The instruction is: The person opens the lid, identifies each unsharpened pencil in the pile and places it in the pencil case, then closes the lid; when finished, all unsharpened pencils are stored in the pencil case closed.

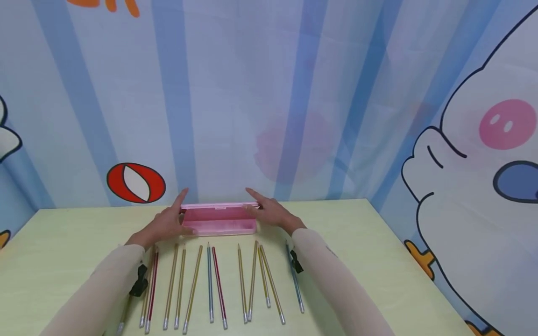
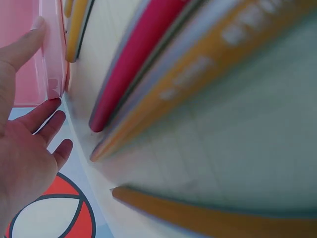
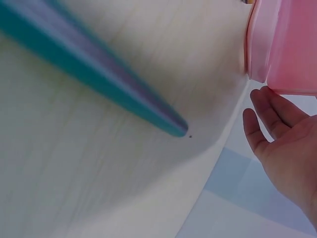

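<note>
Both hands, the left hand (image 1: 168, 223) and right hand (image 1: 271, 212), touch the pink pencil case (image 1: 218, 220) ends with straight fingers; its lid could snap shut or it may slide into the pencils (image 1: 210, 284).

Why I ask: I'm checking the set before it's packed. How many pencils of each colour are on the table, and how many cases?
Gold pencils: 9, one partly under the left sleeve
Red pencils: 2
Blue pencils: 2
Pink case: 1
Total: 14
</note>
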`<action>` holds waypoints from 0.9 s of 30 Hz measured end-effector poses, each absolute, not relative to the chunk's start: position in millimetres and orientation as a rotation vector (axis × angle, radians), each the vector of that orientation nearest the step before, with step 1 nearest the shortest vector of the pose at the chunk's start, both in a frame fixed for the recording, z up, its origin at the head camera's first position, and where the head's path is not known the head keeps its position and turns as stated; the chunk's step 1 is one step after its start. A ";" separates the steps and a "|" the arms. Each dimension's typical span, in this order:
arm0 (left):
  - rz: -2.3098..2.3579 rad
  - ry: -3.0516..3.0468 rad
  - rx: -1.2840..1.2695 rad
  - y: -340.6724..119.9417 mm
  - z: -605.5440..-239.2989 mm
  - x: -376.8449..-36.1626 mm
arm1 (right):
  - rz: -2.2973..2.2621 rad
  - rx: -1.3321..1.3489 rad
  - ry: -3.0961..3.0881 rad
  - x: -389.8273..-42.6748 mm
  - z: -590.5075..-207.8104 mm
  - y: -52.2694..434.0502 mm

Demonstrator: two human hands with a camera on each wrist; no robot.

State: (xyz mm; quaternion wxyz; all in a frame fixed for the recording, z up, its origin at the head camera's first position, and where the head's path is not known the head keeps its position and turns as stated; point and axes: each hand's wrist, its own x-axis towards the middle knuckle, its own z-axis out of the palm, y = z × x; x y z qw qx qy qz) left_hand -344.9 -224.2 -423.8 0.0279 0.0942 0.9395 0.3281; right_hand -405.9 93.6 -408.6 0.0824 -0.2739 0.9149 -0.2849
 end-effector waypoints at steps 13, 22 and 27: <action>1.037 3.001 0.393 -224.3 -426.4 -338.8 | -0.931 -0.640 2.812 -406.6 -402.1 78.7; 1.012 3.012 0.372 -226.6 -430.2 -339.6 | -0.945 -0.624 2.849 -405.7 -407.3 76.8; 1.009 3.024 0.377 -227.3 -430.7 -340.0 | -0.957 -0.694 2.868 -402.9 -407.9 81.1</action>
